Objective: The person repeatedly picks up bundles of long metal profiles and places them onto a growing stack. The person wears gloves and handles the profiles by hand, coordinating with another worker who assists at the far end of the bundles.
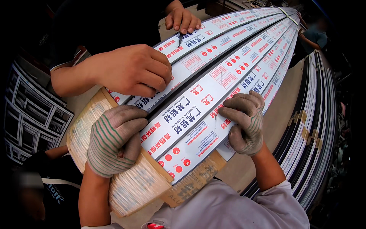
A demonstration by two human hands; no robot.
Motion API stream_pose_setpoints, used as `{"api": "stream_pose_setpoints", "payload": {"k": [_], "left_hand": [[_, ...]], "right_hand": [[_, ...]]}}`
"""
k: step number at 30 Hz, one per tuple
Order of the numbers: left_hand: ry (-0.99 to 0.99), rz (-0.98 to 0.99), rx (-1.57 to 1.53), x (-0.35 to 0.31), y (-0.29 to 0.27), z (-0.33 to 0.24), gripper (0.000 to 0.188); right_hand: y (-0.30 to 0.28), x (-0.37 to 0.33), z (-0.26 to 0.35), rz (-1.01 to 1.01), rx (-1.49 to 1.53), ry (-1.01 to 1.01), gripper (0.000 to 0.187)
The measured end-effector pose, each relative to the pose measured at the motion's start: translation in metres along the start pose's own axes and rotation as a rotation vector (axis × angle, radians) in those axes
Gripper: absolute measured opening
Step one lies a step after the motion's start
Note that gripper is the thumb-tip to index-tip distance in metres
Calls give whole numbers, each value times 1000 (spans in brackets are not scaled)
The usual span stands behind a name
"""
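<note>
A long bundle of flat metal profiles in white printed film [206, 95] stretches away from me to the upper right. Both my hands wear grey knit gloves with green stripes. My left hand [116, 139] is closed at the near end of the bundle, by the edge of the brown wrapping [139, 183]; what its curled fingers hold is hidden. Over the right side of the profiles, my right hand [246, 122] has its fingers bent and its thumb apart, with fingertips at the film. Clear stretch film covers the brown wrapping.
Opposite me, a co-worker's bare hand [150, 70] lies on the bundle; their other hand [183, 21] holds a small dark blade [180, 39]. A pale strap [286, 15] crosses the far end. Stacked long profiles [305, 141] lie right, dark frames [34, 114] left. Other people stand nearby.
</note>
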State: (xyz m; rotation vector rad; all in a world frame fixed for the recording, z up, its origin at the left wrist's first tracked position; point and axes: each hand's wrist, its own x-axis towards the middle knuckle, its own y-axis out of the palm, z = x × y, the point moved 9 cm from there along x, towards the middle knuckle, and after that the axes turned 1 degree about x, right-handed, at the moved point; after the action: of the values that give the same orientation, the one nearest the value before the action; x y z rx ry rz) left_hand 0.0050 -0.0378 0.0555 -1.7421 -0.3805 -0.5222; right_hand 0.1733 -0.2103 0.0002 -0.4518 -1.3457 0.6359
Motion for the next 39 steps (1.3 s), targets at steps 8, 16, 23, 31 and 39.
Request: {"api": "stream_pose_setpoints", "payload": {"k": [8, 16, 23, 31, 39], "left_hand": [[22, -26, 16, 2, -1, -1, 25], [16, 5, 32, -1, -2, -4, 27], [3, -28, 49, -2, -4, -4, 30], [-5, -33, 50, 0, -5, -11, 29], [-37, -45, 91, 0, -3, -10, 27]], "right_hand": [[-2, 0, 1, -16, -4, -4, 40], [-3, 2, 4, -34, 3, -13, 40], [-7, 0, 1, -65, 20, 7, 36], [-10, -3, 6, -122, 24, 41, 37], [-3, -12, 26, -99, 73, 82, 37]]}}
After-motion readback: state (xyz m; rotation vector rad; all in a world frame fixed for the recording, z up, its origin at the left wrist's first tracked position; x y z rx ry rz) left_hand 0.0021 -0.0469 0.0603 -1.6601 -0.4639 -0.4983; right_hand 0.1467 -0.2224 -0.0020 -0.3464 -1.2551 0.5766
